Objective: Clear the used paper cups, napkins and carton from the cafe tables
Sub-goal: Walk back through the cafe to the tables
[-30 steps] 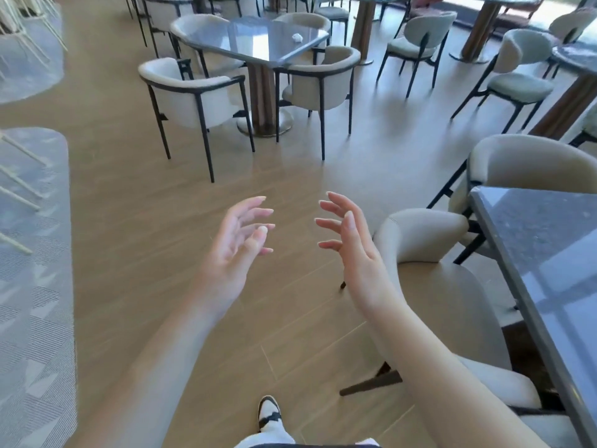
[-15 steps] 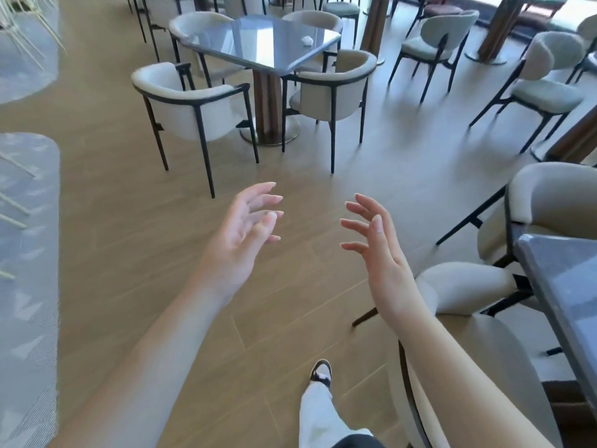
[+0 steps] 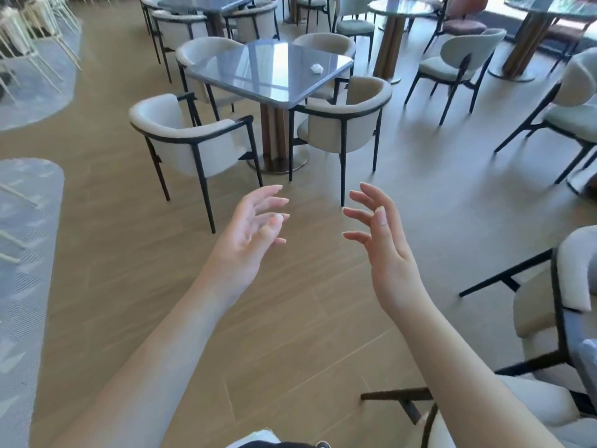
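Note:
A crumpled white napkin (image 3: pixel 317 68) lies near the right corner of a glossy grey square table (image 3: pixel 245 76) ahead of me. No cups or carton show on it. My left hand (image 3: pixel 250 231) and my right hand (image 3: pixel 379 234) are held out in front of me over the wooden floor, palms facing each other, fingers spread, both holding nothing. They are well short of the table.
Cream armchairs with black frames ring the grey table, one at the near left (image 3: pixel 190 137) and one at the near right (image 3: pixel 345 124). Another chair (image 3: pixel 546 318) stands close on my right. Round tables (image 3: pixel 400 8) and more chairs fill the back. A grey rug (image 3: pixel 22 253) lies left.
The view has moved forward and turned: the grey table with the napkin is nearer and more central, and the dark table on my right has slid out of view. Both hands stay open.

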`<action>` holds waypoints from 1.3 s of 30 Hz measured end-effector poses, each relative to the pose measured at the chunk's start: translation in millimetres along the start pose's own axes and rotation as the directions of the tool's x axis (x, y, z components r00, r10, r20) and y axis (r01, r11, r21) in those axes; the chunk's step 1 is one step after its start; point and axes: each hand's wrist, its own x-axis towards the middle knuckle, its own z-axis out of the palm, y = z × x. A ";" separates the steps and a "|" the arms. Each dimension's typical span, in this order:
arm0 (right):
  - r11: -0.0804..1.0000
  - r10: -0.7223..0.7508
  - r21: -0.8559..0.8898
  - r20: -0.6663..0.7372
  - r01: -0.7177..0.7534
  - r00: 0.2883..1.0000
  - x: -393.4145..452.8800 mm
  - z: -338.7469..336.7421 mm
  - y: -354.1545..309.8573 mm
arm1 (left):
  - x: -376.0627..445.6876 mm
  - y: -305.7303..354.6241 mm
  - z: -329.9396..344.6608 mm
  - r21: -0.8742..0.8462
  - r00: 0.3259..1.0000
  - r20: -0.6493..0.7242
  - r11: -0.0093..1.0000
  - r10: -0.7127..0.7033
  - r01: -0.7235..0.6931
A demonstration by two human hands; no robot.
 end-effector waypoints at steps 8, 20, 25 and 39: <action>0.999 0.041 -0.016 0.039 -0.040 0.998 133.3 33.1 57.5 | 130.6 -49.1 -46.8 0.009 1.000 -0.025 1.000 0.011 -0.010; 0.995 0.098 -0.017 0.014 -0.098 0.995 324.2 81.3 101.5 | 341.7 -72.1 -89.3 0.009 1.000 0.023 1.000 0.013 -0.013; 0.996 0.085 0.010 -0.015 -0.085 0.996 392.7 68.8 126.7 | 418.3 -91.1 -76.7 0.046 0.996 0.089 0.999 0.013 -0.018; 0.994 0.037 0.100 0.045 -0.041 0.998 640.0 -1.2 188.7 | 656.7 -122.9 -29.8 0.106 1.000 0.008 0.994 -0.007 0.006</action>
